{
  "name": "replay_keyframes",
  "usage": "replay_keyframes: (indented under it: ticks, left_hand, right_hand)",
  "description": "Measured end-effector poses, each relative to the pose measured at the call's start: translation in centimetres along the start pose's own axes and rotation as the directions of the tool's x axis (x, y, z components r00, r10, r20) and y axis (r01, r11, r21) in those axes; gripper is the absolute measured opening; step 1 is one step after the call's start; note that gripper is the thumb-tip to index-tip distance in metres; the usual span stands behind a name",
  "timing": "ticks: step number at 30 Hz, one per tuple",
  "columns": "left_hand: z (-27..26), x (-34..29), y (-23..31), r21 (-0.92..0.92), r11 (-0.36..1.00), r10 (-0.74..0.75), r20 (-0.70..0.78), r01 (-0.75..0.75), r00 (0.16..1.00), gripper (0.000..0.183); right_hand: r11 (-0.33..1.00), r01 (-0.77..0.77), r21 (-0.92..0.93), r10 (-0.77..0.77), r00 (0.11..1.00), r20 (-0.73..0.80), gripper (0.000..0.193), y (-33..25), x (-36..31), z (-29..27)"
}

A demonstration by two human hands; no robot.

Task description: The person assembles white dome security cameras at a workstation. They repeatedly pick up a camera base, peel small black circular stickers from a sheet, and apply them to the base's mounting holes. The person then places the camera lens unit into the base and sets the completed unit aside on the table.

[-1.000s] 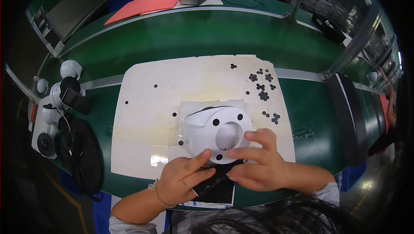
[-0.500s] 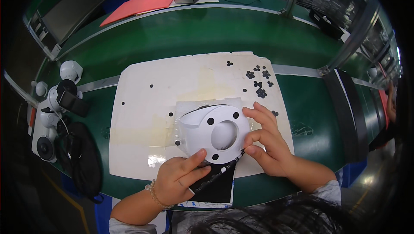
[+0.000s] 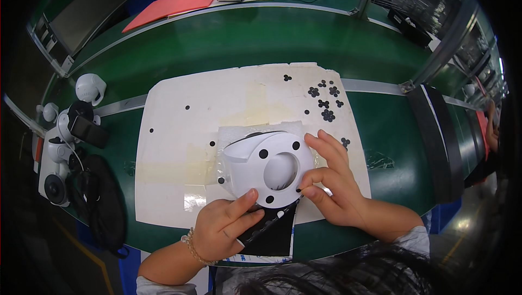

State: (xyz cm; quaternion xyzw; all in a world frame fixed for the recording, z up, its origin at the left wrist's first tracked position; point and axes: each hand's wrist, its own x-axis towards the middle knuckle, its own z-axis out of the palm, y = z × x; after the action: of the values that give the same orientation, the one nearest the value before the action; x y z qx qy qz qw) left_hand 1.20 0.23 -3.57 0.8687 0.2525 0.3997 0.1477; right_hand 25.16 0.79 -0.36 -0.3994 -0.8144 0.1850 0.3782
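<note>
A white rounded plastic housing (image 3: 244,172) lies on a foam-wrap sheet (image 3: 228,134), its ring-shaped face with a round opening turned up. Black round pads (image 3: 263,154) sit in several spots around that ring. My right hand (image 3: 337,191) pinches a small black round pad (image 3: 298,190) between thumb and index finger, against the ring's lower right edge; its other fingers are spread. My left hand (image 3: 223,227) rests its index fingertip on the housing's lower left edge. Under its middle finger it grips a black strip of pads (image 3: 266,224) with one white gap.
Beneath lies a pale board (image 3: 174,159) with loose black pads (image 3: 328,115) clustered at its upper right. A black sheet (image 3: 274,240) lies at the near edge. White camera-like units (image 3: 89,88) and a black pouch (image 3: 106,202) stand left; a long black block (image 3: 435,143) is right.
My right thumb and index finger have moved slightly left, from the strip's end to the housing's ring, carrying a black pad. My left hand has stayed nearly in place.
</note>
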Motion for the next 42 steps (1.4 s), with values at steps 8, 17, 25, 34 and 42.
replay_keyframes:
  ticks: [8, 17, 25, 34, 42]
  left_hand:
    - [-0.2, 0.0, 0.1, 0.021, 1.000, -0.019, 0.020, 0.018, 1.000, 0.045]
    - [-0.3, 0.0, 0.0, -0.091, 0.996, 0.009, 0.061, -0.003, 0.998, 0.046]
    - [-1.6, 0.4, 0.4, -0.151, 0.989, 0.026, 0.158, -0.002, 0.987, 0.047]
    - [-2.0, 0.9, 0.7, -0.147, 0.989, 0.024, 0.191, 0.005, 0.981, 0.049]
    - [-1.4, 0.8, 0.9, -0.131, 0.991, 0.041, 0.205, -0.014, 0.978, 0.038]
  right_hand:
    - [0.935, 0.304, -0.182, -0.337, 0.920, -0.197, 0.025, 2.3, -0.4, 0.1]
    - [0.359, -0.517, 0.777, 0.445, 0.827, 0.344, 0.032, 0.9, 1.0, 0.2]
    - [0.765, -0.267, 0.585, 0.484, 0.839, -0.250, 0.022, 8.7, 7.8, -3.6]
    - [0.434, -0.471, -0.768, 0.317, 0.878, -0.359, 0.016, 23.2, 9.3, -5.2]
    - [0.850, -0.489, -0.193, 0.388, 0.832, -0.397, 0.024, 16.7, 1.6, -4.9]
